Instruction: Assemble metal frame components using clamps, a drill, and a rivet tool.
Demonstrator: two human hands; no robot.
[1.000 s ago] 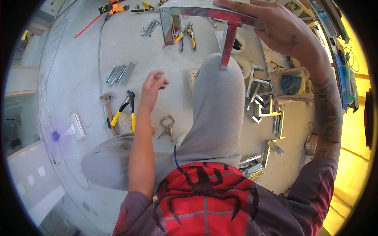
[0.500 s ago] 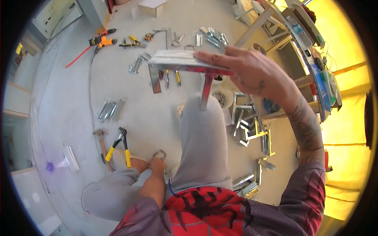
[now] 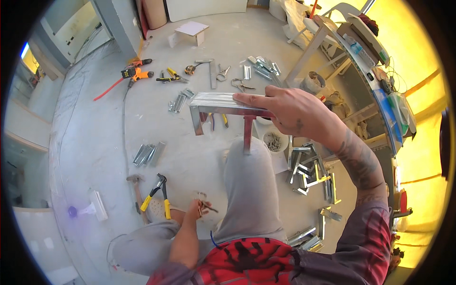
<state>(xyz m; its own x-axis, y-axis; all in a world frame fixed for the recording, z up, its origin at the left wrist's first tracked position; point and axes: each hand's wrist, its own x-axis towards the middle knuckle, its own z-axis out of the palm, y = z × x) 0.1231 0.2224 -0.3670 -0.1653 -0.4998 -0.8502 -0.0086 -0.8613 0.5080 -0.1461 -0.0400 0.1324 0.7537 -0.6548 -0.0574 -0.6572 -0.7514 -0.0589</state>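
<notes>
My right hand (image 3: 304, 111) is closed on the right end of a U-shaped bracket (image 3: 223, 103) of shiny metal channel, its fingers lying along the top. One bracket leg points down at my raised knee; the other hangs free at left. My left hand (image 3: 195, 209), low beside my leg, is closed around locking clamp pliers (image 3: 208, 207), partly hidden by the fingers. Near it, black-and-yellow long-handled pliers (image 3: 166, 202) and a hammer (image 3: 137, 190) lie by my shoe.
Cut metal channel pieces (image 3: 149, 154) lie on the floor at left. Assembled brackets (image 3: 311, 171) are heaped right of my knee, beside a tub of screws (image 3: 274, 141). Farther off are an orange drill (image 3: 135, 72), a framing square (image 3: 212, 73) and a cluttered workbench (image 3: 375, 90).
The view has tilted up, so floor things sit lower. My left hand has turned the clamp pliers away from my shoe, toward my raised leg. My right hand keeps hold of the bracket.
</notes>
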